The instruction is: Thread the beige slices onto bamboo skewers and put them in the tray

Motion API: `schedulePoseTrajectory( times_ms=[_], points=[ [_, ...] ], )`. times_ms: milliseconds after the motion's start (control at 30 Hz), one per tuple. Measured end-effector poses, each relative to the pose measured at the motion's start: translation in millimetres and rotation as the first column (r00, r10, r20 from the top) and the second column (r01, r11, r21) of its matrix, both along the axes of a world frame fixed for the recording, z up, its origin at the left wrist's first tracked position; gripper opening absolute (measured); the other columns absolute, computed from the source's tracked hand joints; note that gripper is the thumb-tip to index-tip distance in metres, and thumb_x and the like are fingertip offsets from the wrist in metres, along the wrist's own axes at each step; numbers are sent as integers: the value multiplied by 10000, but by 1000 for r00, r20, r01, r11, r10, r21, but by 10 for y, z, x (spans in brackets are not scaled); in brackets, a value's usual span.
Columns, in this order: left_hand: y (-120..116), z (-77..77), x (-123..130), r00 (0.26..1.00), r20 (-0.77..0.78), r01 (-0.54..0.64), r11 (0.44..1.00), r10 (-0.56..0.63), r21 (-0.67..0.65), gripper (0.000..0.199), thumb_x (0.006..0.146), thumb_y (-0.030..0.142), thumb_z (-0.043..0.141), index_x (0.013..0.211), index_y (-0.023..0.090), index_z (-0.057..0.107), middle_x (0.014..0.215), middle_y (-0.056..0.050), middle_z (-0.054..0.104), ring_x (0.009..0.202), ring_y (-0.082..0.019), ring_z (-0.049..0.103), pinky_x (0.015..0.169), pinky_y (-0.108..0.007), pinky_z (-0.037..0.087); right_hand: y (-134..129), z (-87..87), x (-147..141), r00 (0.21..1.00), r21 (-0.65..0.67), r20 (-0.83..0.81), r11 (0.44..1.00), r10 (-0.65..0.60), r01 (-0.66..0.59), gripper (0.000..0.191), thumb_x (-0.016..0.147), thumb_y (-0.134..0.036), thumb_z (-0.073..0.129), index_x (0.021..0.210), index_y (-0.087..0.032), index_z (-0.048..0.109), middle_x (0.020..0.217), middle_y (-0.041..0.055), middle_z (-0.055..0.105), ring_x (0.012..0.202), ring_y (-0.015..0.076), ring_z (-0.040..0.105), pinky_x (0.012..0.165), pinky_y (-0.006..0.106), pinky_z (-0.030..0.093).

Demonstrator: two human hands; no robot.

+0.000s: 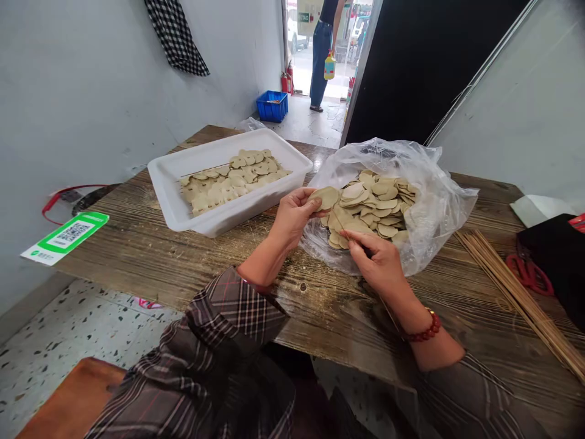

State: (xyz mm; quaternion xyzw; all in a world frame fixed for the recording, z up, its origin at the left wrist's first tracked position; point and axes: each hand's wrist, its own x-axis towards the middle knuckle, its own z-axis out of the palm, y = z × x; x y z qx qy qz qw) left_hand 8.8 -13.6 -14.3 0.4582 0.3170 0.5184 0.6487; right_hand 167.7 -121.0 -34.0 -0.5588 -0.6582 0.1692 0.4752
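A pale wall [82, 91] stands at 10 o'clock, past the grained wooden table [183, 262]. From the hands, the tray [260, 210] sits at 10, the bag [439, 177] at 1. At centre, the left hand [296, 213] pinches a slice [328, 196]: likely light, pliant, tearable, best held by its rim. The right hand [379, 259] grips a slim, seemingly stiff stick [340, 224].

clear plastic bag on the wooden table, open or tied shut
Open: the clear plastic bag has its crumpled mouth spread wide, leaving the flat, beige, rounded pieces inside exposed.
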Motion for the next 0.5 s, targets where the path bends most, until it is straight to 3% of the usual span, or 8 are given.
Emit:
schedulePoseTrajectory(
  times_ms=[500],
  points=[
    [-19, 2, 31, 998, -62, -20, 998, 24, 54, 205, 667, 233, 742, 827, 136, 658, 785, 1, 665, 681, -106, 639, 677, -259, 561, 13, -17, -1, 1000, -11, -2, 1000, 3, -3, 295, 850, -208, 529, 1025, -224, 766, 1029, 62, 764, 959, 223, 712, 838, 367, 563]
  ],
)
